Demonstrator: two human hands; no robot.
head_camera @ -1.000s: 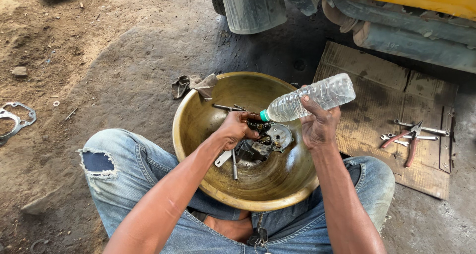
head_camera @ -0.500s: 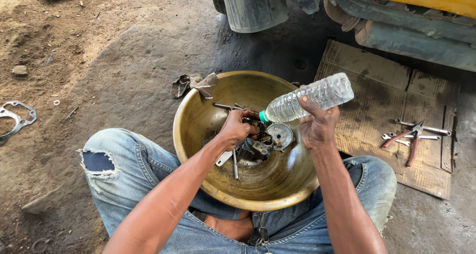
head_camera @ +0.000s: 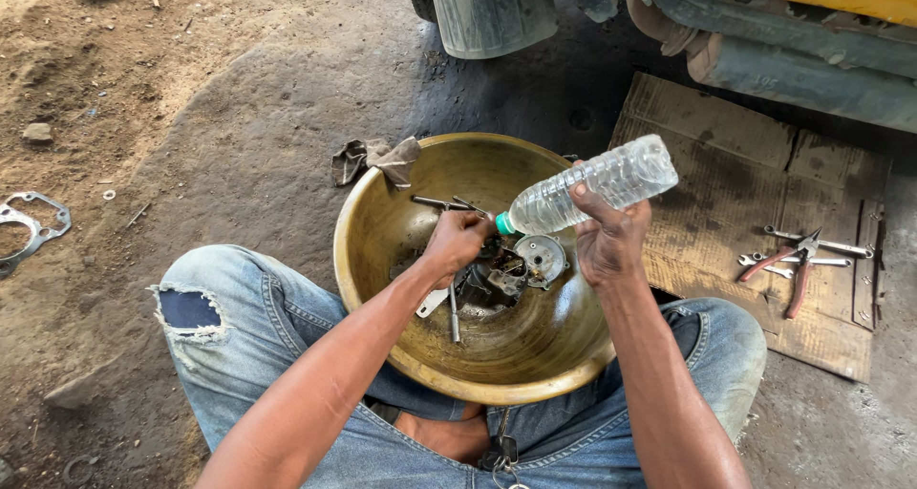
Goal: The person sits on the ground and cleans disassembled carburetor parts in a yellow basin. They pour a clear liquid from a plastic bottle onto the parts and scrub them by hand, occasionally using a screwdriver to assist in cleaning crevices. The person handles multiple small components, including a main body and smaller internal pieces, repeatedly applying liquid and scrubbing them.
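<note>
**bottle tipped over brass basin, dirt floor under vehicle**

head view: bare dirt floor, oil-darkened near the middle, yellow vehicle underside along the top edge. person sits cross-legged in torn blue jeans, big brass basin between the knees. right hand clamped round a clear plastic bottle, tilted neck-down, green neck ring over the basin centre. left hand inside the basin, fingers curled together at the bottle mouth; can't tell whether they pinch anything. greasy metal parts lie in the basin bottom just below that hand, a round disc-like piece among them, a flat wrench sticking out beside. crumpled rag on the floor touching the far rim. flattened cardboard to the right, red-handled pliers and a few wrenches on it. metal gasket lies at the left edge, well apart.
</note>
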